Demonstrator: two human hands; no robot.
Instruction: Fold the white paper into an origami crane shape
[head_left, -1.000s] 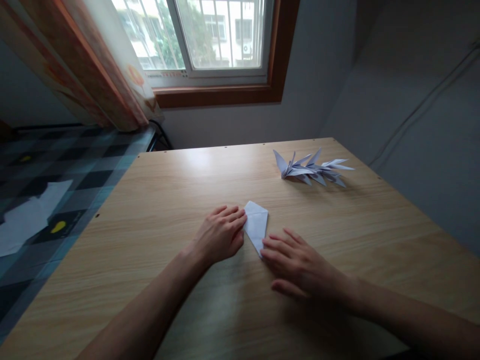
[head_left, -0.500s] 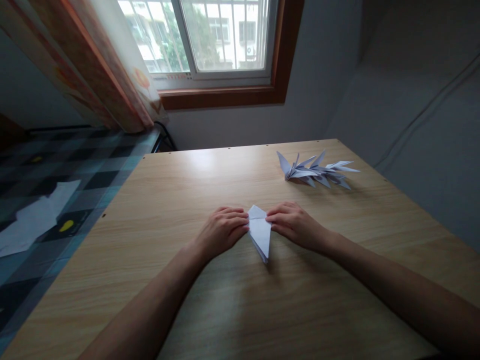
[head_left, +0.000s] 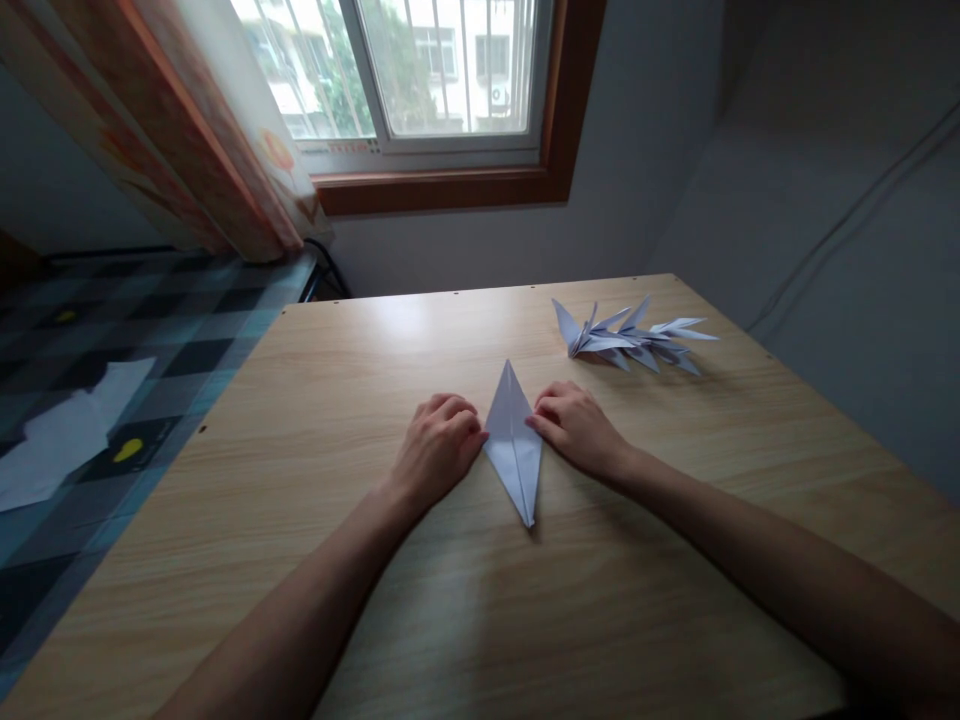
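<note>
A folded piece of white origami paper [head_left: 513, 445] lies on the wooden table in a long diamond shape, with a crease down its middle. One tip points to the window, the other towards me. My left hand [head_left: 444, 445] has its fingers curled, thumb and forefinger at the paper's left corner. At the right corner, my right hand [head_left: 577, 425] pinches the edge between thumb and bent fingers. The undersides of both corners are hidden.
Several folded white paper cranes [head_left: 634, 338] lie clustered at the table's [head_left: 360, 370] back right. On the left, a checkered cloth surface [head_left: 172, 310] bears loose white paper sheets [head_left: 67, 430]. A curtain [head_left: 210, 140] hangs beside the window [head_left: 450, 70].
The paper's upper flap has been opened away from me, so a short kite shape has become a long diamond. Both hands have shifted slightly and their fingers are more curled.
</note>
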